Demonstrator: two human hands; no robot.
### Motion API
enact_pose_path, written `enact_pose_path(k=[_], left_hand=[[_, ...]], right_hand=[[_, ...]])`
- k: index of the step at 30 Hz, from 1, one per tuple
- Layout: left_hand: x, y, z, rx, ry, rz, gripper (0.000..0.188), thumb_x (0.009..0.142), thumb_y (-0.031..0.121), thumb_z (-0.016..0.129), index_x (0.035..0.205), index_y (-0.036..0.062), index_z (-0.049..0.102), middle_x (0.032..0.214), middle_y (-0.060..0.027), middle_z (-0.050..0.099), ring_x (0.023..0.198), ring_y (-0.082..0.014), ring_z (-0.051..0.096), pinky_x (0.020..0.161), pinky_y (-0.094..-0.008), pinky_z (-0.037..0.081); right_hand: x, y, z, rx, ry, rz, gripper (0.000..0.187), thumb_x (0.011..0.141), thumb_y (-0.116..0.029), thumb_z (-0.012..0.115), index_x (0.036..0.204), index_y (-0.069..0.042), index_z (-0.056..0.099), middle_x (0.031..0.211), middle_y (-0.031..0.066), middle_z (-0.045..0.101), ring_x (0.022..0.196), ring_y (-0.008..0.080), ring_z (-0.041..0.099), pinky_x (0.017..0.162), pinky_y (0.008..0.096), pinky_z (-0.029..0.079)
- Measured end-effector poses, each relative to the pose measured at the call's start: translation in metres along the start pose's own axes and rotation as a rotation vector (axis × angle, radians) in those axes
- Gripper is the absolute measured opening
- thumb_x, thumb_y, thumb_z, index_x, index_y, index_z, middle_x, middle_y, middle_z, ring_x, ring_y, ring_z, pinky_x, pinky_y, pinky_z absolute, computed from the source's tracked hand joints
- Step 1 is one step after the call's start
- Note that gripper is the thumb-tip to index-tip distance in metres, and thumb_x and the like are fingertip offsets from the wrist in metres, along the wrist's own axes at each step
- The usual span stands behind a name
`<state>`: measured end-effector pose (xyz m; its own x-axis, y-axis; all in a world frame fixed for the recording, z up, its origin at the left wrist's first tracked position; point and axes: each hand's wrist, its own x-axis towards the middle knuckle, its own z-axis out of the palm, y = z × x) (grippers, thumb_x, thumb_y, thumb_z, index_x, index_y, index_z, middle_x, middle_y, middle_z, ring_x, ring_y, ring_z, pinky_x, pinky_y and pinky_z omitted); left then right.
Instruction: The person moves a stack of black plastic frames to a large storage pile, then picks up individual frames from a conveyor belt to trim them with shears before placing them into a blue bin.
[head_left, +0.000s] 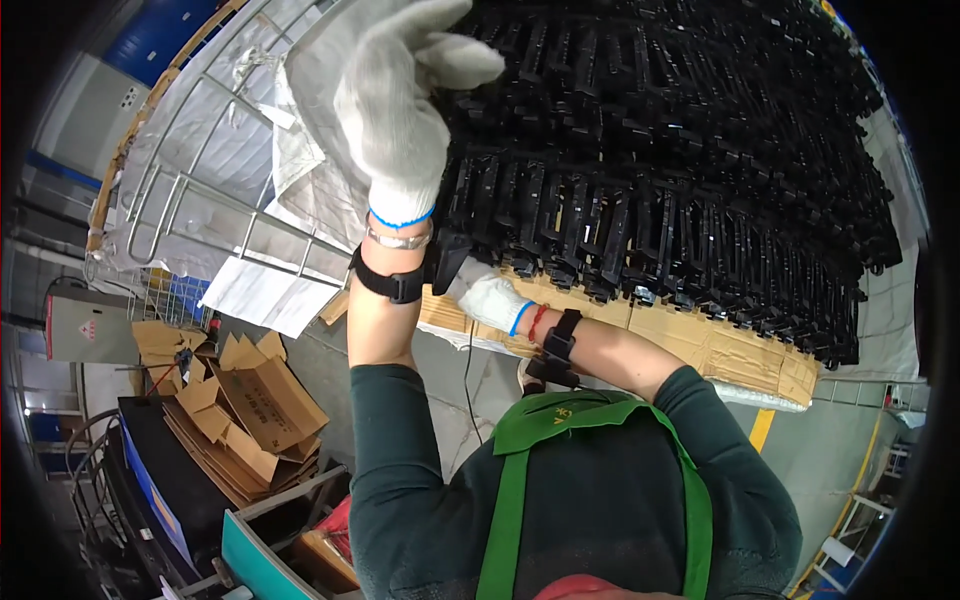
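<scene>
Far left: grey metal box [88, 328], closed, small warning label on front. Right of it, brown cardboard cartons [270, 405] piled together, flaps up. Below these, teal-sided bin [265, 560] containing a brown box [325, 560] and something red and shiny [340, 528]. Above, wire cage [235, 225] with white sheeting [190, 195] along its bars. Left hand [400, 110], white knit glove with blue cuff edge, open, fingers apart, raised between sheeting and parts. Right hand [488, 303], same glove type, at the near left corner of the parts; fingertips blurred and partly hidden, can't tell if gripping. Center to right: black plastic parts [660, 190], narrow, ribbed, glossy in spots, packed upright in tight rows, several rows deep, above brown cardboard [745, 355].
</scene>
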<state>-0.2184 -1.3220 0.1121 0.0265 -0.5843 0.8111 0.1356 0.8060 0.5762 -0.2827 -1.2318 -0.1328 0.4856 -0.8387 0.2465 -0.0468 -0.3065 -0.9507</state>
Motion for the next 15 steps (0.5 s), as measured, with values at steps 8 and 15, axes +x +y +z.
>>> enact_pose_path(k=[8,15], left_hand=[[-0.038,-0.02,-0.024,0.158,0.119,-0.118,0.077,0.109,0.057,0.027,0.123,-0.0106,0.062,0.082,-0.0207,0.074,0.072,-0.0225,0.072,0.068,-0.0268,0.057],[-0.061,0.001,-0.035,0.167,0.219,-0.032,0.05,0.107,0.035,0.049,0.123,-0.0105,0.061,0.084,-0.0208,0.074,0.075,-0.0225,0.074,0.072,-0.0289,0.059]], right_hand=[[-0.009,0.003,-0.001,-0.091,-0.18,0.315,0.028,0.102,-0.019,0.053,0.126,-0.006,0.062,0.124,0.0192,0.067,0.111,0.0379,0.065,0.096,0.041,0.05],[-0.038,-0.005,-0.017,-0.125,-0.262,0.234,0.032,0.102,-0.02,0.053,0.13,-0.007,0.059,0.124,0.0174,0.063,0.107,0.0389,0.065,0.094,0.0428,0.052]])
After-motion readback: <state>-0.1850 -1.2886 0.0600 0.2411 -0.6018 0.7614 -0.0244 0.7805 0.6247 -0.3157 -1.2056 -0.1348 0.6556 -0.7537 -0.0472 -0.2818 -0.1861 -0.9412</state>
